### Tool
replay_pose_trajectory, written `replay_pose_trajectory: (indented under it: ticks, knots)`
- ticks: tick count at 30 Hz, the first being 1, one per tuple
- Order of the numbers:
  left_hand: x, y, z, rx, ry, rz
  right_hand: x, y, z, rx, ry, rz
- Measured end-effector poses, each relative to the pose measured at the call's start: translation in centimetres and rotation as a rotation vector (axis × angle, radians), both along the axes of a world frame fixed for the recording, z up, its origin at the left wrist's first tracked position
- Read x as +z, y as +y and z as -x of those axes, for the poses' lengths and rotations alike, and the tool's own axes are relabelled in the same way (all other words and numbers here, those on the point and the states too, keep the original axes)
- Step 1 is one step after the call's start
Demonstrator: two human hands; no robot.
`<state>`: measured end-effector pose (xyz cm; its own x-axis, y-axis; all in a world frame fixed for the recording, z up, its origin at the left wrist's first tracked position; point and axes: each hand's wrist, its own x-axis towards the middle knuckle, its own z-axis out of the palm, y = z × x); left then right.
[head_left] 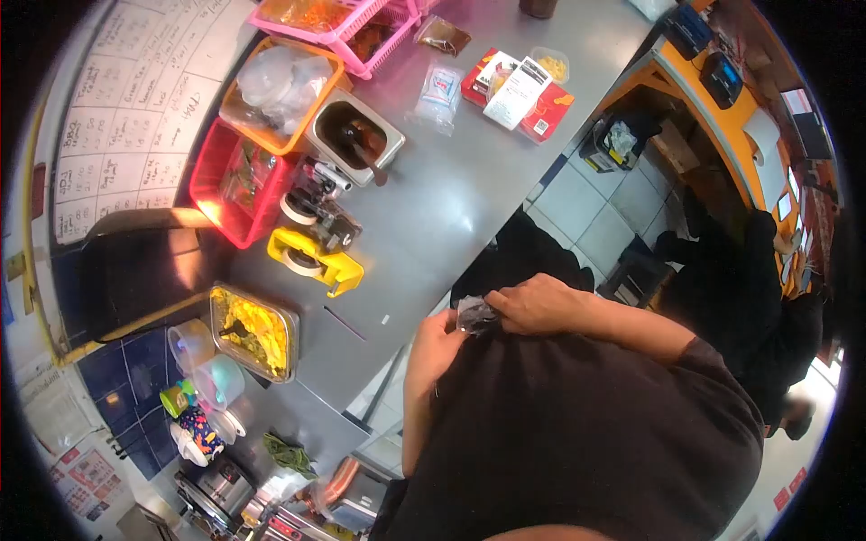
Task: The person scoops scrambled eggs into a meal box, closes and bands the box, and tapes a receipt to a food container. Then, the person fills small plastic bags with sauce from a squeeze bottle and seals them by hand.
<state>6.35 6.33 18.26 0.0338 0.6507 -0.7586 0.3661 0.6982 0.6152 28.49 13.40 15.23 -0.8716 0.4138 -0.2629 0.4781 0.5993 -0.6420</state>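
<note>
Holding a small clear plastic packet (475, 315) in front of the waist, just off the near edge of the bench (424, 225). Gripping it from one side with the left hand (437, 346), fingertips pinched at the film, and from the other with the right hand (528, 305), fingers curled in tightly against it. Cannot make out the contents, beyond a dark, greyish look through the plastic. Probably in the middle of opening, closing or straightening the packet; cannot tell which. Calling next, by the look of it, for a firm pinch with the left and finer finger work with the right, without tugging hard enough to tear thin film. Facing, on the bench, a small white scrap (385, 319), a yellow tape dispenser (332, 269), a metal container (393, 144) with a ladle (363, 153) in it, and a tub of yellow food (259, 323). Touching none of these, with both hands taken up by the packet.
</note>
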Motion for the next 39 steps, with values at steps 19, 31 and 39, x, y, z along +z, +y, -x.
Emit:
replay_pose_trajectory:
  ticks: [19,31,39]
  knots:
    - [-3.4,-4.9,0.6,0.84,-0.457,-0.007,1.1,0.1,4.4,0.199,-0.031,-0.083]
    - [-4.3,-5.1,3.0,0.785,-0.469,-0.138,-0.2,0.6,4.8,0.038,0.148,0.027]
    - [-1.4,-3.4,2.5,0.618,-0.348,-0.137,3.3,2.4,5.1,0.053,0.093,0.162]
